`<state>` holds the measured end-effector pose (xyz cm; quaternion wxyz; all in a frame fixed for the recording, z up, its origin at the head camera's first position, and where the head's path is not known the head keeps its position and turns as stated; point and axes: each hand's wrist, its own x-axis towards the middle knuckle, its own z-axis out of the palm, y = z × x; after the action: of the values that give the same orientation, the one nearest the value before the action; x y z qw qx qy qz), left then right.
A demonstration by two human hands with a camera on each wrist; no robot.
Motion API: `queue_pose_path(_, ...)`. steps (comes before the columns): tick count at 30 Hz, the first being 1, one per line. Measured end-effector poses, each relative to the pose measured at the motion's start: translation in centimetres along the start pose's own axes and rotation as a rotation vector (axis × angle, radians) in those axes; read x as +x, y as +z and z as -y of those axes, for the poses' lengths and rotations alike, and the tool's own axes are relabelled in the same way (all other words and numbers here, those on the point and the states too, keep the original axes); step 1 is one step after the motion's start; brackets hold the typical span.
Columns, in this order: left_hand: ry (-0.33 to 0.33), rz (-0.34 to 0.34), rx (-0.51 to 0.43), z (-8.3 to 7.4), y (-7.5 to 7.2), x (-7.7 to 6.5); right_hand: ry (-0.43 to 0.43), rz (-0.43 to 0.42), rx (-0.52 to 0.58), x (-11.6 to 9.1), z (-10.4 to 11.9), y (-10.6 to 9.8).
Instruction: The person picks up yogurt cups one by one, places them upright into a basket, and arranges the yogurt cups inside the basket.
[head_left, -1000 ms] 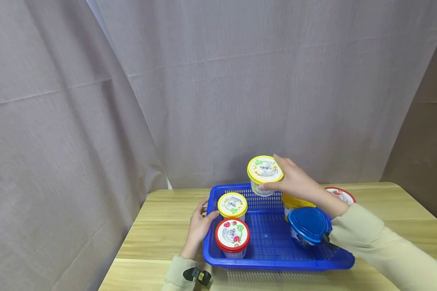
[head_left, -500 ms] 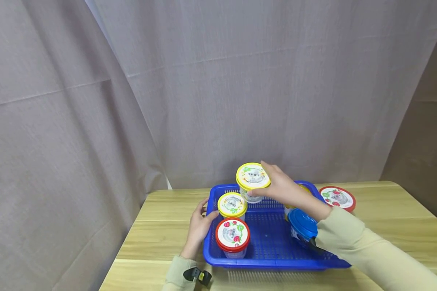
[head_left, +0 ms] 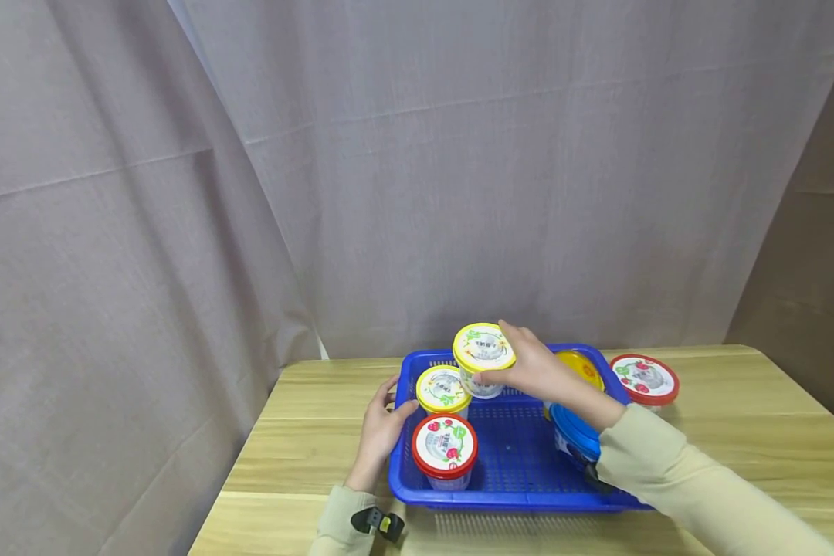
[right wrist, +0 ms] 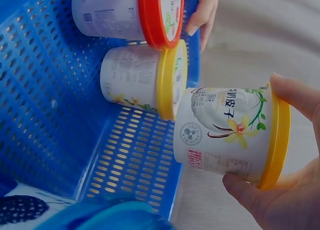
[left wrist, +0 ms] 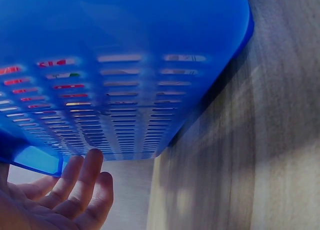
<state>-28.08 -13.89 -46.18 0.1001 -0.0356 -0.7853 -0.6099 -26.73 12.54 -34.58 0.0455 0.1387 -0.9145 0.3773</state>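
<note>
From the head, the right hand [head_left: 537,372] pinches a yellow-lidded cup [head_left: 485,347] between thumb and fingers, holding it over the far side of a blue basket [head_left: 514,500]; the lid carries dark Chinese lettering among green sprigs, too small here to read surely. The left hand [head_left: 378,428] grips the basket's left rim, thumb on top, fingers outside. Near it in the basket stand a second yellow-lidded cup [head_left: 443,388] with a similar lid and a red-lidded cup [head_left: 445,448] printed with red berries. Toward the right, partly hidden, are an orange-yellow-lidded tub [head_left: 582,367] and a blue-lidded tub [head_left: 575,431]; another red-lidded cup [head_left: 645,378] stands outside the basket on the wooden table [head_left: 306,432]. The left wrist view shows that hand's fingers bent outside the slotted wall, with illegible red print visible through the slots. The right wrist view gives the held cup's side: large dark characters 奶皮子, a yellow flower, a round grey seal with a molecule-like mark, and a red-printed box too small to read.
</note>
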Motion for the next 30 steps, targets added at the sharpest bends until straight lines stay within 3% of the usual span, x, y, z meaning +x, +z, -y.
queue_pose_path(15,-0.006,-0.002,0.009,0.0,0.0,0.0,0.032,-0.002,-0.008,-0.3,-1.4,1.0)
queue_pose_path(30,-0.010,-0.005,0.007,0.0,0.0,0.0,0.038,-0.016,0.016,-0.6,-2.5,0.6)
